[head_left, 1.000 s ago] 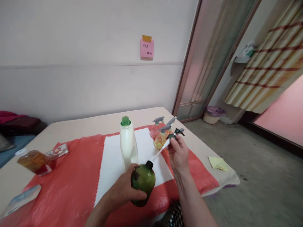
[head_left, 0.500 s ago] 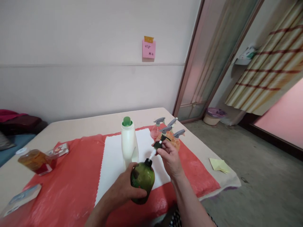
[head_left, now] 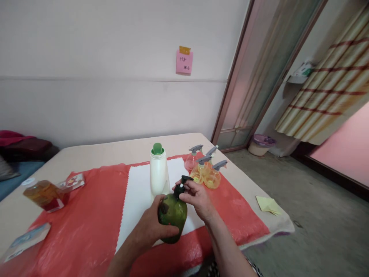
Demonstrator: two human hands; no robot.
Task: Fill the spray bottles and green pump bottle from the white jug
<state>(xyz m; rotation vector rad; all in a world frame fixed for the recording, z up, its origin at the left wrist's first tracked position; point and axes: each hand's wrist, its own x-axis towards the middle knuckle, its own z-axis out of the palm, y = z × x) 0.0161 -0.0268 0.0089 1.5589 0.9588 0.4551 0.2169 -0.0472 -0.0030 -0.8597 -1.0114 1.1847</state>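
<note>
My left hand (head_left: pixel 154 223) is wrapped round a rounded green bottle (head_left: pixel 175 213), which it holds up tilted over the cloth. With thumb and fingers, my right hand (head_left: pixel 198 196) grips the black pump head (head_left: pixel 180 189), which sits at the bottle's neck. Whether its collar is threaded on, I cannot tell. Just behind the green bottle stands a tall white bottle (head_left: pixel 158 173) with a green top opening. Beyond my right hand are several spray bottles (head_left: pixel 212 179) with grey triggers, pink and orange.
Under the bottles lies a white sheet (head_left: pixel 135 192) on a red plastic cover (head_left: pixel 95 204). To the left are a bottle of amber liquid (head_left: pixel 44 195) and flat packets (head_left: pixel 30 240). Yellow paper notes (head_left: pixel 268 205) lie near the table's right edge.
The pump's white tube has gone down into the green bottle, and the black collar now meets the neck. My right hand has moved down and left with it.
</note>
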